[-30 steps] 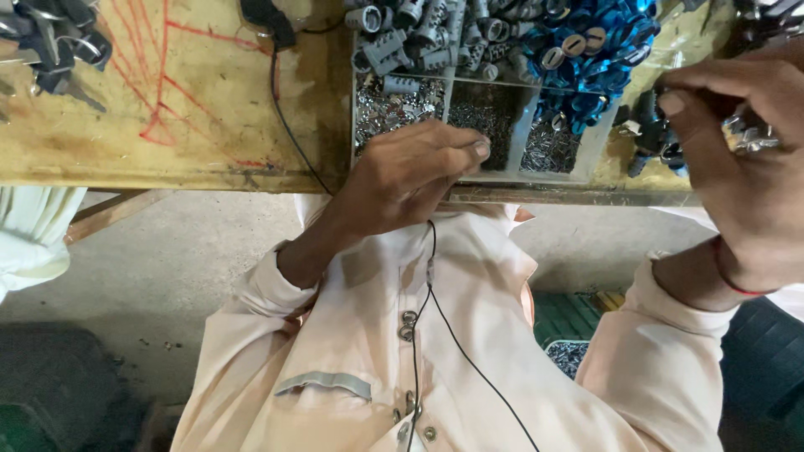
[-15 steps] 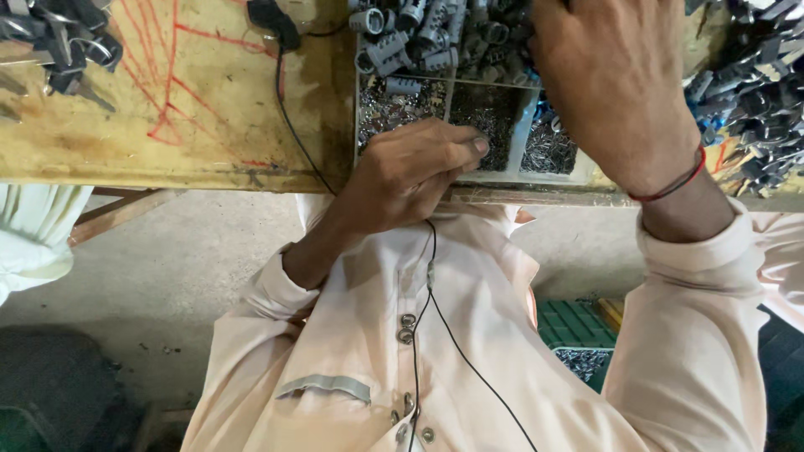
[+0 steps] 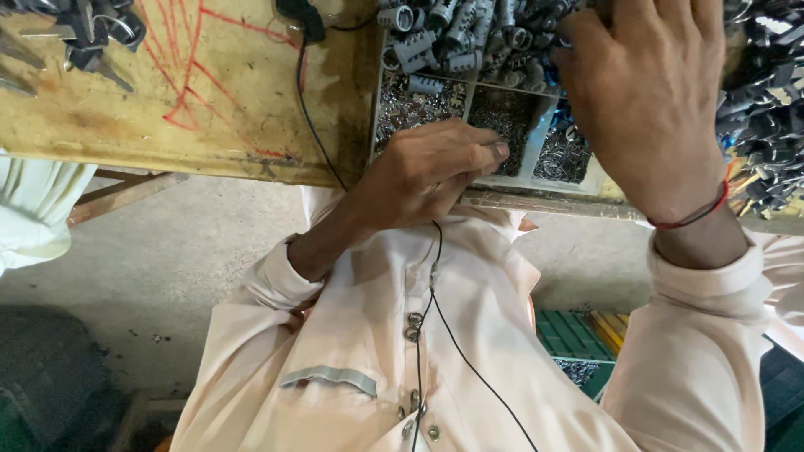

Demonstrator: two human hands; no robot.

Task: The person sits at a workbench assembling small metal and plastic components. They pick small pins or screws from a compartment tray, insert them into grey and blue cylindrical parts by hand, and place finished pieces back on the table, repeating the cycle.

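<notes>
My left hand (image 3: 427, 172) rests at the near edge of a divided white tray (image 3: 536, 138). Its fingers are curled together over compartments of tiny metal bits (image 3: 410, 109), and nothing shows between the fingertips. My right hand (image 3: 645, 100), with a red thread (image 3: 691, 219) at the wrist, lies palm down over the tray's far right part. It covers a heap of grey ribbed cylindrical parts (image 3: 435, 42). Its fingertips run out of the top of the view, so what they grip is hidden.
The tray sits on a worn wooden table (image 3: 167, 109) marked with red lines. A black cable (image 3: 314, 117) runs off its edge down my shirt. Dark metal pieces (image 3: 92, 29) lie top left, and another pile (image 3: 766, 109) lies at the right. A green crate (image 3: 578, 335) stands on the floor below.
My right hand has swung from the far right edge leftward over the tray and now covers the grey and blue parts. My left hand has stayed at the tray's edge.
</notes>
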